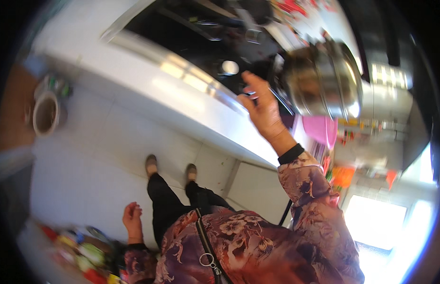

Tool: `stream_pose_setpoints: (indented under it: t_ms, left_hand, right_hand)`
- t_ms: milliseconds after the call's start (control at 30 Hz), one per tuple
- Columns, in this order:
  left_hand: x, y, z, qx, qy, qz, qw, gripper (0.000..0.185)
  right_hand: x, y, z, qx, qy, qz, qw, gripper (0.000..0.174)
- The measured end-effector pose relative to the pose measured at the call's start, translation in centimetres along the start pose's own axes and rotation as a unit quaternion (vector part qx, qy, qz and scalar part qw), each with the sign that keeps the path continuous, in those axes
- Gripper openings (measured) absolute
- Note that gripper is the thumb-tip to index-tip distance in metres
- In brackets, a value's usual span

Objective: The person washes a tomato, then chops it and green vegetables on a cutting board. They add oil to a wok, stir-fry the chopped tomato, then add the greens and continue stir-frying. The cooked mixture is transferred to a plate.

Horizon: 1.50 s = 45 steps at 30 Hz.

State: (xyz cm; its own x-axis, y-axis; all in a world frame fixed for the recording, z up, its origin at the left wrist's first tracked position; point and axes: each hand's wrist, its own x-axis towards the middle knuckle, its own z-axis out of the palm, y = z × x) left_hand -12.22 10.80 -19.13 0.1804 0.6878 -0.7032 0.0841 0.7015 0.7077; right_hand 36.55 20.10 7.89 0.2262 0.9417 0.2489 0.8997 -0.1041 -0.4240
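My right hand (260,106) reaches over the front edge of a black cooktop (191,46). Its thumb and fingers are apart, with nothing seen between them. Close beyond the fingers, a round bright spot shows on the cooktop; blur hides whether it is a knob or a reflection. A tiered stainless steel pot (323,81), like a steamer, stands to the right of this hand, apart from it. Low at my left side hangs my left hand (132,220), fingers loosely bent and holding nothing.
The white countertop (163,85) runs diagonally before me. A pink plastic basin (321,129) is right of the pot. On the floor at left stands a waste bin (46,113). Mixed goods and bags (88,255) lie at lower left. A bright window (376,220) is at right.
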Motion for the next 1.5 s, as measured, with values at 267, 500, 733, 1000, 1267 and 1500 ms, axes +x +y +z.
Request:
stream_pose_setpoints:
  t_ms: [267, 500, 733, 1000, 1267, 1500]
  left_hand:
    - [-1.1, 14.4, 14.7, 0.138, -0.173, 0.106, 0.969, 0.021]
    - [7.8, 12.4, 31.5, 0.203, -0.386, 0.156, 0.886, 0.028]
    - [-0.7, 11.9, 50.2, 0.273, -0.547, 0.223, 0.76, 0.037]
    - [-7.7, 8.5, 67.9, 0.28, -0.599, 0.457, 0.595, 0.057]
    - [-9.2, 5.2, 80.9, 0.314, -0.57, 0.551, 0.523, 0.076]
    - [-8.5, 3.1, 88.1, 0.372, -0.541, 0.588, 0.473, 0.081]
  right_hand:
    - [-18.1, 6.2, -8.8, 0.11, 0.195, 0.255, 0.941, 0.031]
    - [-30.7, 18.4, -10.6, -0.085, 0.386, 0.461, 0.795, 0.03]
    - [-45.8, 26.7, -14.7, -0.177, 0.363, 0.658, 0.635, 0.081]
    - [-47.4, 29.9, -14.3, 0.24, 0.613, 0.593, 0.464, 0.088]
    - [-48.1, 24.7, -17.4, 0.423, 0.657, 0.423, 0.46, 0.05]
    - [-44.5, 21.7, -18.8, 0.431, 0.608, 0.429, 0.511, 0.06]
